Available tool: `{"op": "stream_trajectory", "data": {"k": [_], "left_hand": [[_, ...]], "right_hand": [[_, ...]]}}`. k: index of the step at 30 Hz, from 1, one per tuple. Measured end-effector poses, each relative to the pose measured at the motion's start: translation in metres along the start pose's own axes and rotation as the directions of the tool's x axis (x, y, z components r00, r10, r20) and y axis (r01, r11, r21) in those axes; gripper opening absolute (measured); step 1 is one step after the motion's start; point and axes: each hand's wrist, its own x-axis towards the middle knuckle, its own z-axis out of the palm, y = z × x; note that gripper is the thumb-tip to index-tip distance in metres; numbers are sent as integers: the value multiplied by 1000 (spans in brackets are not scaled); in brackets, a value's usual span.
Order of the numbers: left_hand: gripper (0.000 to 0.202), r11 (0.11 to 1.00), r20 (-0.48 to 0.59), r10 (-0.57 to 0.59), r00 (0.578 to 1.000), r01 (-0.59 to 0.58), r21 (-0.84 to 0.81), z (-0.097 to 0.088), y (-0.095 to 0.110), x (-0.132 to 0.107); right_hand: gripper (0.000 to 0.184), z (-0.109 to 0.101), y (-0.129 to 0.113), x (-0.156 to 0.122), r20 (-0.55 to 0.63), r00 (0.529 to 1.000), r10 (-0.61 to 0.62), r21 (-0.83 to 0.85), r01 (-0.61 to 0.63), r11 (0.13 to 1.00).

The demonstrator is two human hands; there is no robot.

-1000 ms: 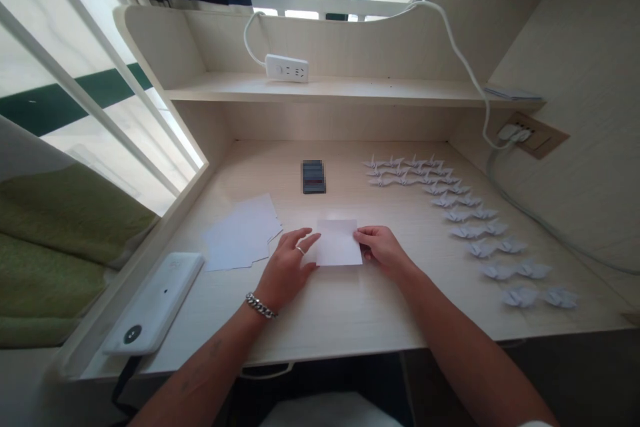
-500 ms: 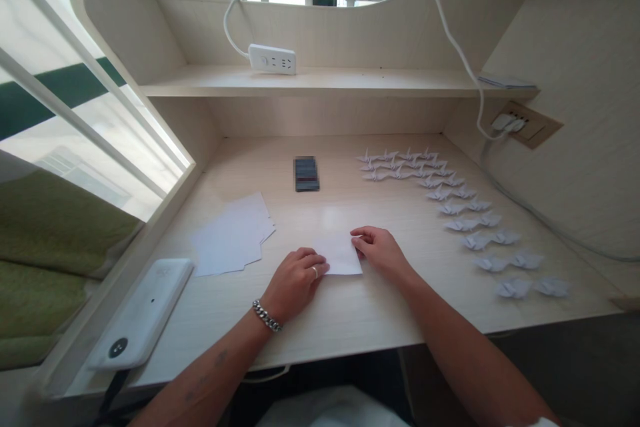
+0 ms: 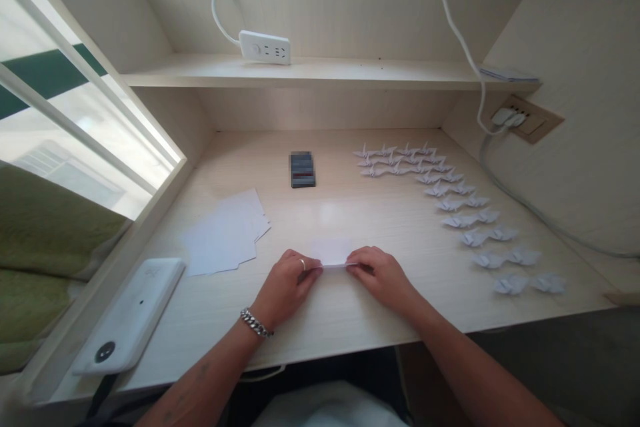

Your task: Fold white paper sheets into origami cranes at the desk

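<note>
A sheet of white paper lies on the desk in front of me, its near edge lifted slightly. My left hand pinches the near left corner between thumb and fingers; a ring and a chain bracelet show on that side. At the near right corner my right hand pinches the same sheet. Left of my hands lies a fanned stack of white paper sheets. Over on the right stand rows of folded white paper cranes, several in all.
A dark, pixelated rectangular object lies toward the back of the desk. At the left edge rests a long white device with a round dark button. A white power strip sits on the shelf; its cable hangs at right near a wall socket.
My right hand has moved from the sheet's right side down to its near right corner. The left hand has shifted slightly left, and the near edge is now raised. The view has tilted a little.
</note>
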Motion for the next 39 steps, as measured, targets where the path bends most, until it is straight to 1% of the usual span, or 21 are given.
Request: {"op": "stream_trajectory", "data": {"k": [3, 5, 9, 13, 17, 23, 27, 33, 36, 39], "left_hand": [[24, 991, 26, -130, 991, 128, 49, -3, 5, 6], [27, 974, 32, -225, 974, 223, 45, -5, 8, 12], [27, 932, 22, -360, 933, 361, -36, -3, 10, 24], [26, 897, -31, -441, 897, 439, -56, 4, 9, 29], [26, 876, -55, -483, 874, 482, -16, 7, 9, 31], [24, 847, -52, -515, 855, 518, 119, 9, 9, 36], [24, 841, -70, -522, 850, 526, 124, 10, 9, 37], [23, 812, -79, -562, 823, 567, 136, 12, 8, 38], [23, 803, -80, -577, 813, 583, 124, 11, 9, 38], [24, 789, -105, -590, 801, 599, 135, 10, 12, 39]], "right_hand": [[16, -2, -5, 7, -1, 990, 144, 9, -144, 990], [18, -2, -8, 13, -15, 976, 217, 2, -217, 976], [20, 2, -9, 24, -57, 954, 295, -24, -297, 955], [16, 6, -8, 31, -83, 931, 355, -17, -358, 934], [14, 7, -9, 34, -105, 918, 381, -13, -385, 923], [14, 7, -11, 39, -114, 902, 417, -52, -424, 904], [15, 7, -11, 42, -113, 897, 427, -72, -436, 897], [18, 8, -10, 42, -139, 868, 476, -93, -490, 867], [19, 8, -10, 42, -139, 865, 483, -104, -497, 861], [17, 6, -14, 42, -133, 866, 483, -122, -498, 859]]}}
